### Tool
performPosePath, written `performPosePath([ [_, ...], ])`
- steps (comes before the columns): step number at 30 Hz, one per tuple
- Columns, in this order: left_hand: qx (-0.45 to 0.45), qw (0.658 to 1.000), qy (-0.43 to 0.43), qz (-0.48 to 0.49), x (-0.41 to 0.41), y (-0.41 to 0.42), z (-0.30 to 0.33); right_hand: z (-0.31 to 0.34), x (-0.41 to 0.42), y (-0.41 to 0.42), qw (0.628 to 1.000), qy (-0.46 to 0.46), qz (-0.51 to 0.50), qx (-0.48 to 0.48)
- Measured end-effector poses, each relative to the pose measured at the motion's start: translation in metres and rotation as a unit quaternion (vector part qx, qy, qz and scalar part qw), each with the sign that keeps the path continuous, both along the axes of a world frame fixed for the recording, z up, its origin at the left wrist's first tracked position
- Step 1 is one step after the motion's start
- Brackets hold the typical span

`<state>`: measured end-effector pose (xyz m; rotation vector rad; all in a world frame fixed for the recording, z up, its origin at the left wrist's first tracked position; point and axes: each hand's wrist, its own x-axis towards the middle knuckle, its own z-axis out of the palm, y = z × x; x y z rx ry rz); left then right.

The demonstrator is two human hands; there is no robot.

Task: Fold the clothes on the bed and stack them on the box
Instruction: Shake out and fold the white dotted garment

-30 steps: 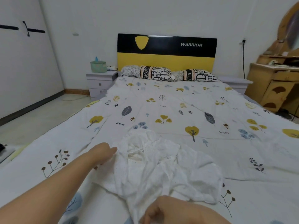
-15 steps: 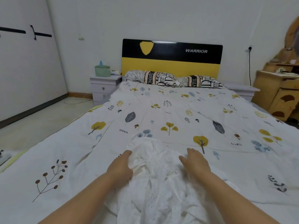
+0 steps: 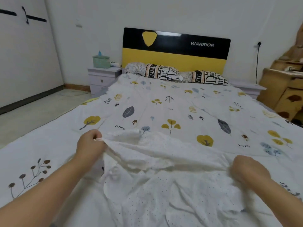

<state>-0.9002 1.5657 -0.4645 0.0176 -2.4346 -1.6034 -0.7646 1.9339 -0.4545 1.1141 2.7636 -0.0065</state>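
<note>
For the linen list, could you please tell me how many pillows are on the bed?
2: one pillow lies left of centre against the headboard, the other pillow to its right. None seems hidden.

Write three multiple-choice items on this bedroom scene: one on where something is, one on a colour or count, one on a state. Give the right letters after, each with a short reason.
1. Where is the green container?
A. On the nightstand left of the headboard
B. On the pillows
C. On the floor

2. What colours is the headboard?
A. Red and white
B. Black and yellow
C. All blue

3. What are the hands doing with the white garment?
A. Both rest flat beside it
B. Only one touches it
C. Each grips an end of it

Answers:
1 A: the container stands on the pale nightstand beside the bed.
2 B: a black band marked WARRIOR sits above a yellow band.
3 C: the left hand and the right hand each have fingers curled into the cloth, which stretches between them.
</note>
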Motion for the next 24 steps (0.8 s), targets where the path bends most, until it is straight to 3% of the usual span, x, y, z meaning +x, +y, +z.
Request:
performPosePath([
  [2, -0.143, 0.977, -0.146, -0.068, -0.002, -0.009, -0.005, 0.001, 0.009, 0.007, 0.983, -0.178, 0.055, 0.001],
  [3, -0.239, 0.939, -0.219, -0.116, -0.001, -0.013, -0.003, 0.004, 0.01, 0.007, 0.967, -0.245, 0.069, 0.008],
  [5, -0.351, 0.87, -0.299, -0.172, -0.005, -0.016, 0.006, 0.015, 0.003, 0.005, 0.963, -0.256, 0.077, 0.021],
  [6, -0.351, 0.87, -0.295, -0.18, -0.01, -0.013, 0.012, 0.02, -0.006, 0.006, 0.975, -0.2, 0.089, 0.029],
  [9, -0.244, 0.944, -0.184, -0.126, -0.026, 0.009, 0.017, 0.021, -0.039, -0.005, 0.992, 0.025, 0.122, 0.034],
  [10, -0.275, 0.945, -0.142, -0.11, -0.029, 0.019, 0.016, 0.017, -0.052, -0.015, 0.986, 0.063, 0.148, 0.033],
  [12, -0.386, 0.911, -0.098, -0.112, -0.037, 0.034, 0.003, 0.007, -0.078, -0.033, 0.974, 0.082, 0.211, 0.025],
  [14, -0.464, 0.866, -0.108, -0.154, -0.041, 0.041, -0.008, -0.003, -0.103, -0.048, 0.968, 0.083, 0.235, 0.013],
  [18, -0.498, 0.806, -0.197, -0.253, -0.047, 0.046, -0.023, -0.03, -0.139, -0.064, 0.964, 0.067, 0.249, -0.065],
  [21, -0.449, 0.828, -0.18, -0.284, -0.053, 0.042, -0.017, -0.044, -0.154, -0.065, 0.96, 0.011, 0.268, -0.079],
  [24, -0.428, 0.873, -0.103, -0.211, -0.07, 0.033, 0.003, -0.024, -0.159, -0.038, 0.972, 0.133, 0.146, -0.128],
])
